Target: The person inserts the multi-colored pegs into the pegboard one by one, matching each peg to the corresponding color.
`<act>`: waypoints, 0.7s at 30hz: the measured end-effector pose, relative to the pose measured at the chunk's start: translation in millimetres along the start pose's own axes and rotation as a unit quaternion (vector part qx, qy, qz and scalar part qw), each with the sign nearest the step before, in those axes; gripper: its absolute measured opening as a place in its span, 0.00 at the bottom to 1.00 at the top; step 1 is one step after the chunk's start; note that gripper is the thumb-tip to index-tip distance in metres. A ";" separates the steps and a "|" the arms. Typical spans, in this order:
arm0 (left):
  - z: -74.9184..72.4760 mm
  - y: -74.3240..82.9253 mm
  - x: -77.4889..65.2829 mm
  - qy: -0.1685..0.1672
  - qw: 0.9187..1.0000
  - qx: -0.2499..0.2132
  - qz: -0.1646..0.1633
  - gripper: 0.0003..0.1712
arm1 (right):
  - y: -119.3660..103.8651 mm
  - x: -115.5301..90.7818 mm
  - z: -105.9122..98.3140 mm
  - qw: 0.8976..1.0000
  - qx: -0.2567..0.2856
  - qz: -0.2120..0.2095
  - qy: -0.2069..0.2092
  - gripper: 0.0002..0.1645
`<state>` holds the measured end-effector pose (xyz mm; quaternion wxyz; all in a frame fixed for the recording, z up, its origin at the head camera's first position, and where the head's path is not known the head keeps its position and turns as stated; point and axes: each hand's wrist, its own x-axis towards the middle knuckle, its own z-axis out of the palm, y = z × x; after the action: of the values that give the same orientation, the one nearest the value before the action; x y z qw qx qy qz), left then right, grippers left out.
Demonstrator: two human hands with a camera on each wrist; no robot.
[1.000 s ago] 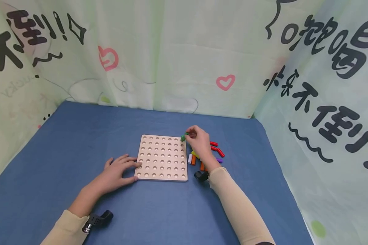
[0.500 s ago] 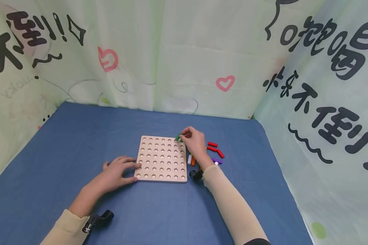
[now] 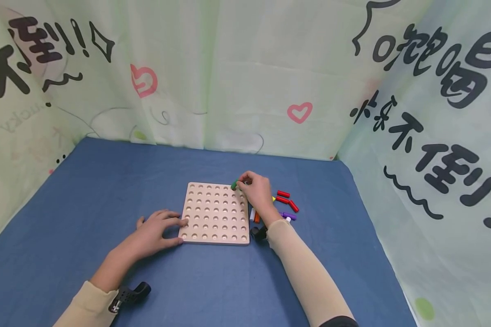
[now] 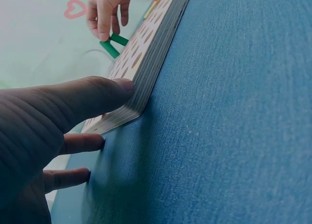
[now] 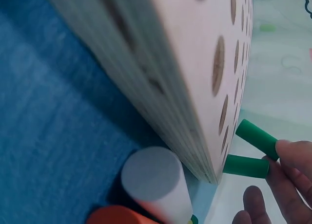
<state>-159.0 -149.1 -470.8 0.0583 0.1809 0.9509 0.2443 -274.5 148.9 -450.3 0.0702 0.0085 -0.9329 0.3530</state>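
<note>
A square wooden pegboard [image 3: 210, 213] with rows of round holes lies on the blue cloth. At its far right part, my right hand [image 3: 258, 193] pinches a green peg [image 5: 257, 139] between thumb and fingers. This peg leans, its lower end close over the holes. Beside it, another green peg [image 5: 246, 166] stands in the board's corner, touched by a fingertip. My left hand [image 3: 157, 230] rests at the board's left side, fingers spread, with the thumb [image 4: 109, 93] against the near left corner and the index fingertip over the edge.
Right of the board lie loose pegs: several red pegs [image 3: 283, 200], a purple peg [image 3: 288, 216], a white peg [image 5: 156, 177] and an orange peg [image 5: 117, 216]. My right forearm partly covers this pile. A printed curtain [image 3: 245, 91] hangs behind the table.
My right hand has moved left along the board's far edge, from the corner to the holes beside it, carrying the green peg. The left hand has stayed in place.
</note>
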 end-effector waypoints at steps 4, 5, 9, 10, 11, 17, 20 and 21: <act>-0.8 0.6 -1.0 -0.001 1.000 -0.002 0.002 0.29 | 0.1 0.1 -0.8 1.000 -0.025 -0.010 -0.006 0.02; -0.7 0.5 -1.3 -0.001 1.000 -0.003 0.002 0.29 | 0.1 0.1 -1.0 0.999 -0.030 -0.013 -0.008 0.02; -0.5 0.5 -2.4 -0.002 1.000 -0.006 0.002 0.29 | -0.1 -0.4 -2.2 0.999 -0.044 -0.023 -0.014 0.02; -0.5 0.4 -2.5 -0.003 1.000 -0.007 0.001 0.29 | -0.2 -0.6 -2.4 0.999 -0.046 -0.025 -0.016 0.02; -0.7 0.3 -2.7 -0.004 1.000 -0.008 0.000 0.29 | -0.5 -0.8 -2.7 0.998 -0.047 -0.027 -0.018 0.02; -1.3 0.4 -2.3 -0.006 1.000 -0.009 0.001 0.29 | -2.5 -2.6 -4.6 0.998 -0.049 -0.038 -0.023 0.02; -1.3 0.5 -1.9 -0.007 1.000 -0.004 0.005 0.29 | -2.9 -3.3 -4.9 0.997 -0.056 -0.038 -0.028 0.03; -1.3 0.6 -1.9 -0.007 1.000 -0.005 0.007 0.29 | -3.1 -3.6 -4.9 0.997 -0.059 -0.038 -0.030 0.03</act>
<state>-157.4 -149.9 -469.3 0.0644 0.1887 0.9481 0.2478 -270.1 149.7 -445.1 0.0562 0.0503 -0.9529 0.2937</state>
